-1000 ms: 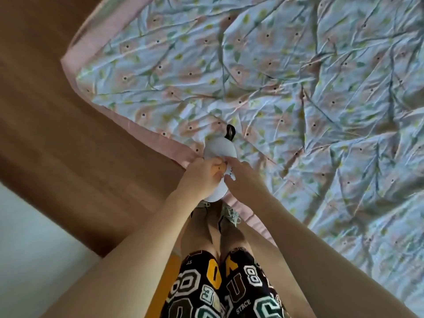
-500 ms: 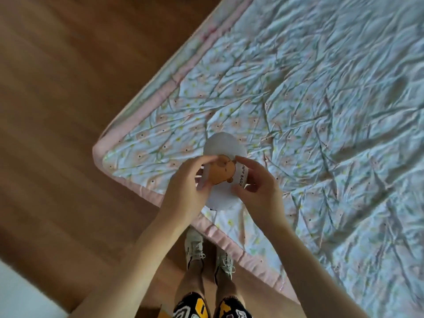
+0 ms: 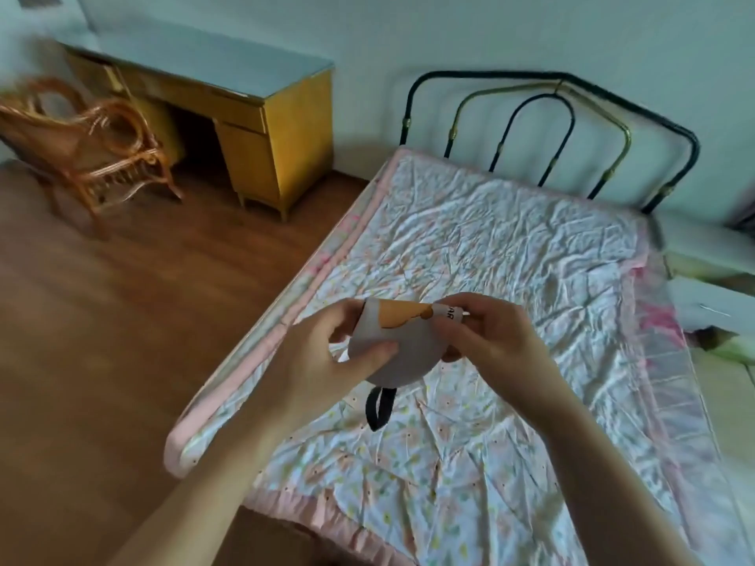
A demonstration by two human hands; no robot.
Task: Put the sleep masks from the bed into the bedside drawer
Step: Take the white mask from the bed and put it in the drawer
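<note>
A white sleep mask (image 3: 402, 353) with an orange bear print is held folded between both hands, above the foot end of the bed (image 3: 490, 279). My left hand (image 3: 322, 361) pinches its left side, thumb across the front. My right hand (image 3: 490, 341) grips its right edge. The mask's black elastic strap (image 3: 378, 408) dangles in a loop below it. A yellow wooden desk with drawers (image 3: 261, 136) stands against the far wall, left of the bed's head. No other mask shows on the floral quilt.
A rattan chair (image 3: 94, 149) sits in front of the desk at far left. A black and brass metal headboard (image 3: 547, 132) closes the bed's far end. Wooden floor (image 3: 122, 320) runs along the bed's left side. Pale furniture stands at the right edge.
The view has swung up from my feet and the bed corner to the whole room. Both hands have kept hold of the mask, now folded, with the strap hanging below.
</note>
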